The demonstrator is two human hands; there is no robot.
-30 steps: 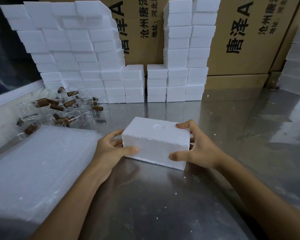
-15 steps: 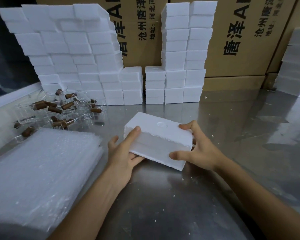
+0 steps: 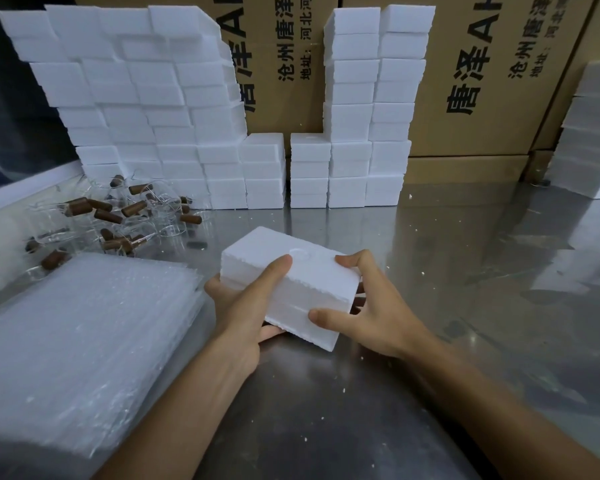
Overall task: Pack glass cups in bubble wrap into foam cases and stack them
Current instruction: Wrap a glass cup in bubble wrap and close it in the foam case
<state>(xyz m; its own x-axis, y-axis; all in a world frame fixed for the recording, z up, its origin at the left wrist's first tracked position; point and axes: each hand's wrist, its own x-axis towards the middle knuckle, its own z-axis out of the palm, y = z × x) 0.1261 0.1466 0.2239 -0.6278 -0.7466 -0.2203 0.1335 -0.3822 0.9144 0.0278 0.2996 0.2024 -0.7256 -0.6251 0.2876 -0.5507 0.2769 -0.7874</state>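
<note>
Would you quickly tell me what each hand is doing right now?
Left hand: grips the foam case.
Right hand: grips the same case.

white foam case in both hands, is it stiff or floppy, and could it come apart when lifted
The white rectangular foam case probably stays stiff: its edges look straight while the left hand and right hand hold it tilted. A seam runs around its side, so the halves might separate. Crumbs on the steel table suggest it chips easily.

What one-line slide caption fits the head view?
Both hands, left hand and right hand, grip a closed foam case above the steel table, beside bubble wrap.
</note>
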